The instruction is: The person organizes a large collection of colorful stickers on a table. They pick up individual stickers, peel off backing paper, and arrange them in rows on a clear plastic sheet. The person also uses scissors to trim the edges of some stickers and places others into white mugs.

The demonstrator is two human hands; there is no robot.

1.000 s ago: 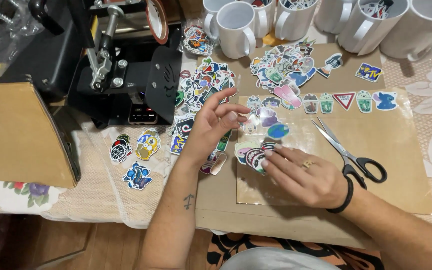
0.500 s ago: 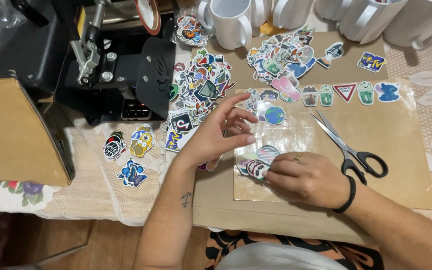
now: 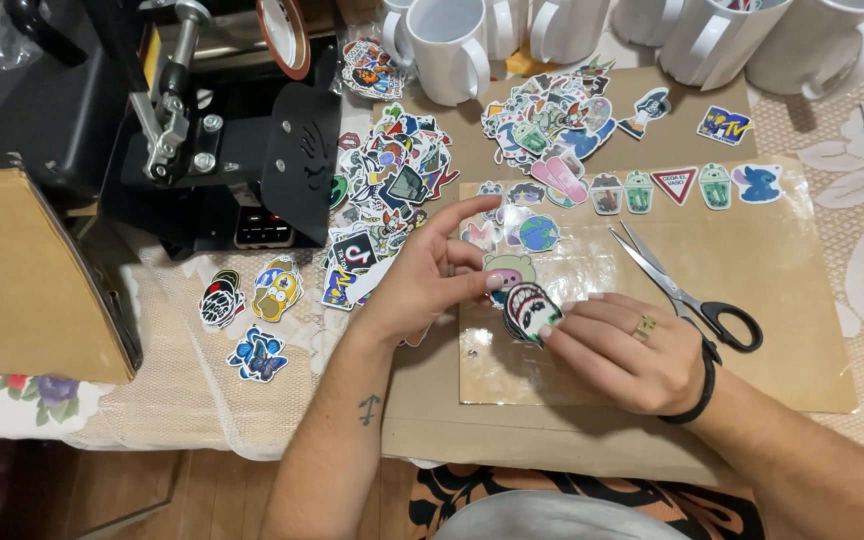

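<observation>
Right now a dark oval sticker with a pale toothy face (image 3: 530,310) sits between the two hands, low on the clear plastic sheet (image 3: 752,250) that lies over a brown cardboard sheet (image 3: 812,370). The left hand (image 3: 422,285) pinches the sticker's upper left edge between thumb and a bent finger, its index finger stretched straight out above. The right hand (image 3: 617,350) meets the sticker from the right, fingertips pressed on its lower edge, the other fingers loosely curled; a ring shows on one finger and a black band circles the wrist. Just above the sticker lies a green and pink cartoon sticker (image 3: 508,268), and beyond it a globe sticker (image 3: 538,233). A pair of black-handled scissors (image 3: 687,295) rests on the plastic just right of the right hand, blades shut. Along the sheet's top edge runs a row of small stickers (image 3: 677,187). A heap of loose stickers (image 3: 397,190) spreads to the left of the sheet. Farther left stands a black press machine (image 3: 222,150), with a brown cardboard box (image 3: 22,280) beside it. White mugs (image 3: 452,50) line the far edge of the lace tablecloth (image 3: 152,400).
</observation>
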